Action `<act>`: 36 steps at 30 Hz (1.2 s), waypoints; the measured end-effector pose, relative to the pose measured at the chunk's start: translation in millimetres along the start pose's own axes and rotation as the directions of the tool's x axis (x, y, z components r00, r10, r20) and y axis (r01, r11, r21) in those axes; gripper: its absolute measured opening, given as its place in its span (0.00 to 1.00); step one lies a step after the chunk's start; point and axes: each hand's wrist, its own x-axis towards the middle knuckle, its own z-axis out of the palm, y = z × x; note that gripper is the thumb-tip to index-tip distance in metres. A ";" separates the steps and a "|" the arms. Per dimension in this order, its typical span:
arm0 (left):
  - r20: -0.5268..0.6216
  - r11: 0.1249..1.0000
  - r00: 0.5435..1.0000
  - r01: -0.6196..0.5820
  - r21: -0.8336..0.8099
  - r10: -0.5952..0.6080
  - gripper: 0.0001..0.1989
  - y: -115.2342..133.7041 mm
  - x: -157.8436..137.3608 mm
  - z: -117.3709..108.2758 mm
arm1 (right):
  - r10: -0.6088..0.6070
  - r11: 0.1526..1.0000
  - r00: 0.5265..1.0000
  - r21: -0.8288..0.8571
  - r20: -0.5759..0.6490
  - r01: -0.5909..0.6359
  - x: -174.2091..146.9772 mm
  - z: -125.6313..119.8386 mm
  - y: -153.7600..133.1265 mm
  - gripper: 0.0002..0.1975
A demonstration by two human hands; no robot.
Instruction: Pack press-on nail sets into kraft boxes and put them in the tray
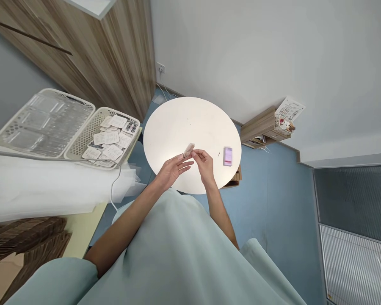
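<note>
Above the near half of a round white table (pixel 193 114), both my hands meet at a small, pale, see-through packet (pixel 189 150). It is tilted, with something dark along its lower edge that is too small to name. My left hand (pixel 169 171) grips the packet between thumb and forefinger, its other fingers stretched out. The thumb and forefinger of my right hand (pixel 205 164) pinch together at the packet's lower right end. A phone-like purple rectangle (pixel 227 156), blurred out, lies on the table to the right, beside a tiny dark mark.
On the left, a white basket (pixel 70 148) holds many white cards; another basket (pixel 1 137) holds clear plastic cases. White sheeting (pixel 51 184) and a grey cable (pixel 112 186) lie near them. A low wooden cabinet (pixel 257 127) stands at the wall. Brown cardboard (pixel 34 237) is stacked lower left.
</note>
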 end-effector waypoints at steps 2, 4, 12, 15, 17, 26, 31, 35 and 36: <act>-0.035 0.999 0.999 -0.035 0.042 0.036 0.28 4.6 -1.4 0.0 | -0.044 0.999 0.999 -0.015 -0.022 0.044 -1.4 4.4 -7.2 0.18; -0.095 0.992 0.992 -0.077 0.101 0.087 0.31 8.1 -2.2 0.2 | -0.088 0.996 0.994 -0.029 -0.058 0.087 -2.6 9.8 -13.9 0.17; -0.216 0.909 0.929 -0.210 0.361 0.300 0.37 9.6 -1.2 -5.5 | -0.053 0.994 0.978 -0.104 -0.201 0.033 2.8 31.2 -25.2 0.17; -0.249 0.908 0.915 -0.219 0.358 0.319 0.27 12.5 -1.1 -10.7 | -0.043 0.996 0.982 -0.085 -0.183 0.028 9.0 28.5 -26.4 0.20; -0.270 0.916 0.913 -0.204 0.347 0.306 0.23 15.6 -1.6 -14.0 | -0.041 0.996 0.988 -0.082 -0.151 0.029 12.3 25.0 -27.3 0.20; -0.255 0.966 0.950 -0.120 0.228 0.179 0.22 23.4 -3.4 -25.8 | -0.032 0.994 0.995 -0.104 -0.096 0.021 15.3 24.4 -25.7 0.20; 0.003 0.991 0.997 0.077 -0.106 -0.077 0.24 29.6 -5.6 -29.3 | -0.028 1.000 1.000 -0.010 -0.003 0.028 15.8 25.4 -23.9 0.19; 0.159 0.976 0.976 0.171 -0.131 -0.150 0.29 29.5 -10.0 -24.4 | 0.005 1.000 0.996 0.005 0.090 -0.006 15.4 24.9 -21.9 0.21; 0.165 0.978 0.975 0.170 -0.121 -0.149 0.29 28.4 -10.5 -23.7 | 0.012 1.000 0.995 0.006 0.096 -0.013 15.5 24.9 -21.2 0.22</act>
